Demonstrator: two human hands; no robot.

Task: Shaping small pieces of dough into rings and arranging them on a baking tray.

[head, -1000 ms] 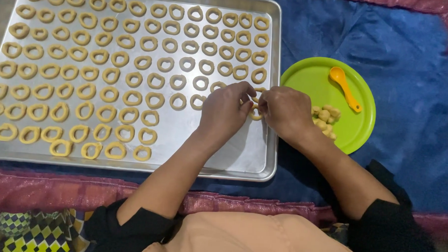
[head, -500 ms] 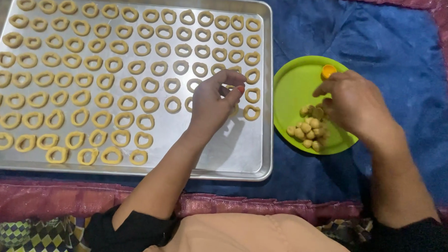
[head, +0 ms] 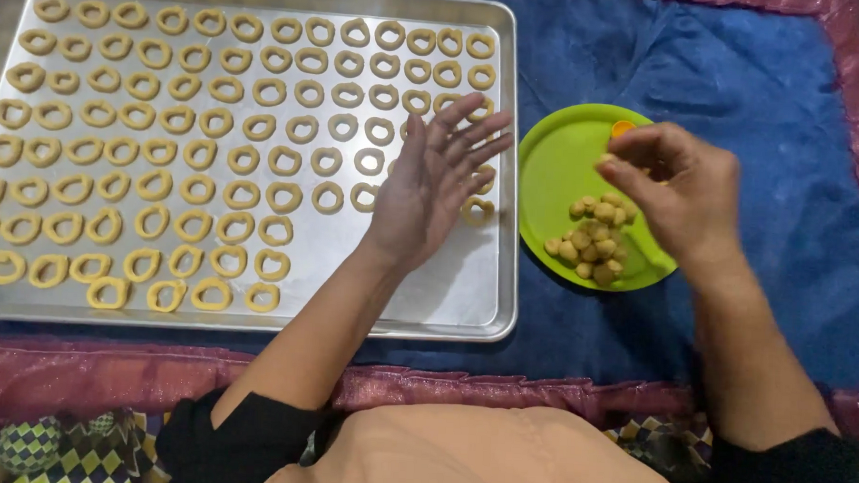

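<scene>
Left hand [head: 431, 189] hovers open over dough rings [head: 274, 196]; right hand [head: 674, 188] pinches a dough ball [head: 606, 159], risking smudged rings

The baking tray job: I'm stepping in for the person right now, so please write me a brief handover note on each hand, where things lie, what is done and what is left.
Left hand: open, fingers spread, flat over the right part of the silver metal baking tray, holding nothing.
Right hand: over the round lime-green plastic plate, fingertips pinched together; whether they hold a piece cannot be told.
Things: a heap of small yellow dough balls lies on the plate, on the blue cloth.
Done: rows of ring-shaped dough pieces cover most of the tray.
Left: the tray's lower right corner is bare; the balls are unshaped.
</scene>
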